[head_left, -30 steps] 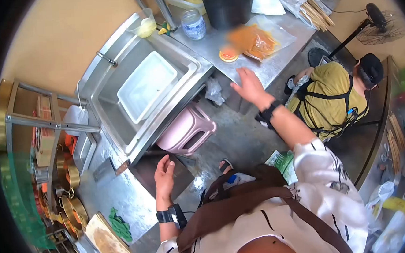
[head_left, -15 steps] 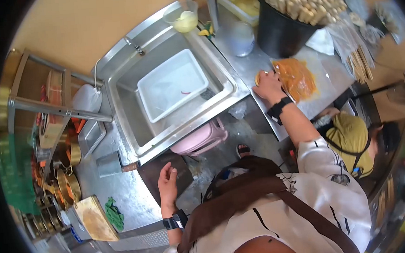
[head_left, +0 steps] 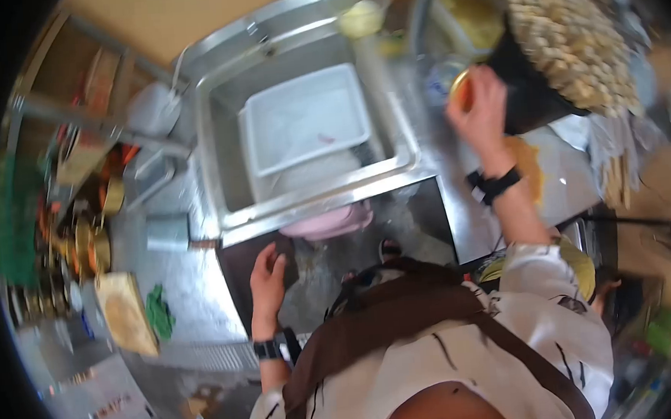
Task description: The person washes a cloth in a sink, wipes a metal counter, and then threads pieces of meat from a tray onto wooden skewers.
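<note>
In my right hand point(head_left: 483, 117) is a small gold-rimmed bowl point(head_left: 461, 93), reddish-orange inside, gripped at its right side and tilted. The picture is smeared there, so its contents cannot be made out. Beside the hand stands a black bucket point(head_left: 517, 80) filled with pale, thin sticks point(head_left: 573, 41). Behind the wrist, an orange, flat, glossy mass point(head_left: 531, 168) lies on the metal counter, partly covered by the arm. My left hand point(head_left: 267, 284) hangs over the floor in front of the sink, fingers loosely curled apart, holding nothing.
A steel sink point(head_left: 228, 178) holds a white tray point(head_left: 310, 122). On the left counter lie a cleaver point(head_left: 167, 232), a cutting board point(head_left: 127, 311) and a green cloth point(head_left: 158, 311). A pink container point(head_left: 328, 222) is under the sink. Another person point(head_left: 581, 270) is at lower right.
My right hand has moved away from beside the orange mass, towards the bucket, with the gold-rimmed bowl in it. The view has turned and shifted; my left hand stays low and empty.
</note>
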Tool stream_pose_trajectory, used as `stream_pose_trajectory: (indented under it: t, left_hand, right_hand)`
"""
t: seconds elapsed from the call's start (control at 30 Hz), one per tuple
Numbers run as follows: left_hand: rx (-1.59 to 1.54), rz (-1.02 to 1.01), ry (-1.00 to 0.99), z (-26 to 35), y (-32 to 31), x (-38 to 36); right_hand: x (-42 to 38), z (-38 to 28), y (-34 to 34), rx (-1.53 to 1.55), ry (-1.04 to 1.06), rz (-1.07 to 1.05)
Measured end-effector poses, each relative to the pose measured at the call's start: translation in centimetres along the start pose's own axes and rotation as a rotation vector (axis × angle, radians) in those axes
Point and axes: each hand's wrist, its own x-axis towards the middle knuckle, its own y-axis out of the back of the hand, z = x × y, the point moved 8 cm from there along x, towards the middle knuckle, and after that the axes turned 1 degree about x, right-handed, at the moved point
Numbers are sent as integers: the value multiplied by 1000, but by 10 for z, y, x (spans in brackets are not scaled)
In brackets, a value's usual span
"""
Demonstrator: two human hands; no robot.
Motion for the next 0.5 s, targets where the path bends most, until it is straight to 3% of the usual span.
stream_pose_trajectory:
  t: [0.03,0.17,0.37,0.5]
  left_hand:
    - [-109,8,2,-9,-1,2]
    - [-146,100,41,-21,10,-10]
    - [-126,181,139,-65,25,-44]
    - [-164,215,114,-82,33,-58]
  right_hand:
    - [21,4,-11,-50,34,-13]
    - [31,50,-97,-215,-61,-450]
    - [32,39,-101,-399,128,-490]
    - [23,77,-134,-328,187,-515]
